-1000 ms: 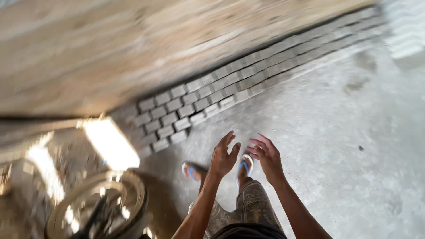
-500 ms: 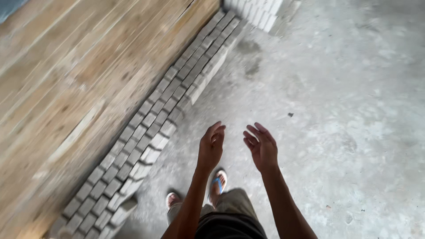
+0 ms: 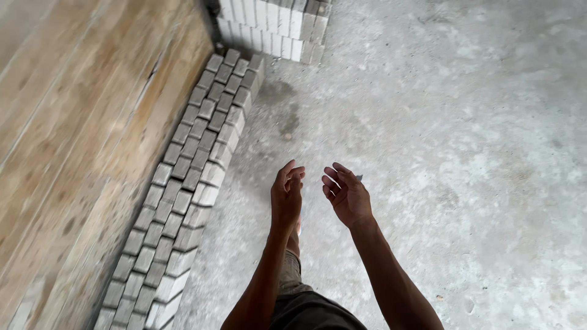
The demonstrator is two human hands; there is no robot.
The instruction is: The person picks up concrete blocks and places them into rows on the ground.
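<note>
Head view: looks straight down on two bare forearms held out over a pale grey concrete floor (image 3: 465, 140).
Left hand (image 3: 287, 194): near the picture's centre, fingers loosely curled and close together, thumb side up, palm turned toward the other hand; it holds nothing and touches nothing.
Right hand (image 3: 347, 197): just beside the left at its 3 o'clock, apart from it; fingers (image 3: 333, 179) spread a little and bent, palm open toward the left hand, empty.
Nearest things: a long low row of grey rectangular paving bricks (image 3: 189, 177), laid three across and stacked in layers, runs from 7 o'clock up to 12 o'clock, to the left of the left hand and clear of it.
Beyond the row: a broad tan wooden-board surface (image 3: 79, 134) fills the side from 8 to 11 o'clock, touching the row's far edge.
Second stack: whitish-grey bricks piled higher (image 3: 275, 24) at 12 o'clock, near the row's end.
Floor marks: a darker stain (image 3: 287, 119) between the row's top end and the hands.
Hard to make out: the person's feet are mostly hidden under the forearms and dark shorts (image 3: 306, 308); a small dark sliver beside the right fingertips cannot be identified; the second stack is cut off by the upper edge.
</note>
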